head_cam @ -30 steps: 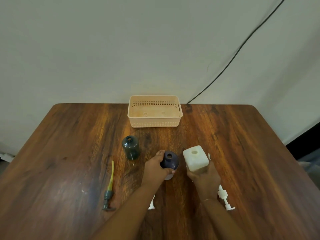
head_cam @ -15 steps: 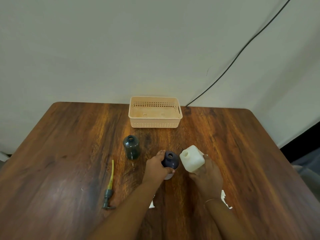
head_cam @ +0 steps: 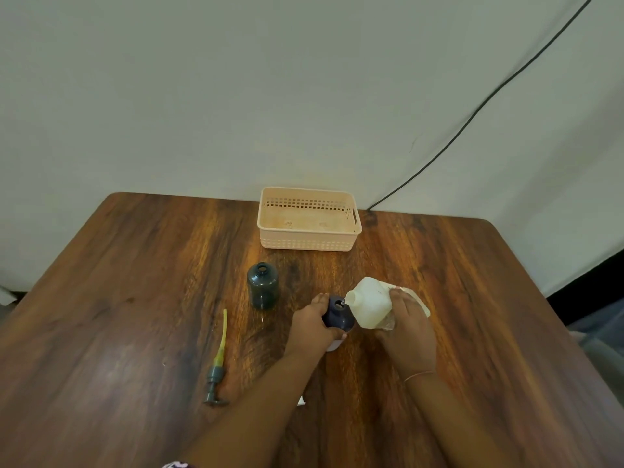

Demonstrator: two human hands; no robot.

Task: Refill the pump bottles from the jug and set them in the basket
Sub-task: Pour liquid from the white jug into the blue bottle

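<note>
My left hand [head_cam: 312,324] grips a dark blue pump bottle [head_cam: 338,315] standing open-necked on the wooden table [head_cam: 135,298]. A white square jug [head_cam: 369,302] is held by my right hand [head_cam: 407,327] and tipped to the left, with its spout right at the blue bottle's mouth. A second bottle, dark green and open [head_cam: 262,289], stands upright to the left. Its pump head with a yellow tube [head_cam: 217,363] lies flat on the table further left. The peach basket [head_cam: 309,219] sits empty at the far edge.
A small white piece [head_cam: 301,400], perhaps part of a pump, peeks out beside my left forearm. A black cable [head_cam: 472,116] runs down the wall behind the basket. The table's right edge drops off near a dark floor area.
The jug went from upright in my right hand to tipped left, its spout now over the blue bottle's mouth. My left hand kept holding the bottle. The view shifted slightly.
</note>
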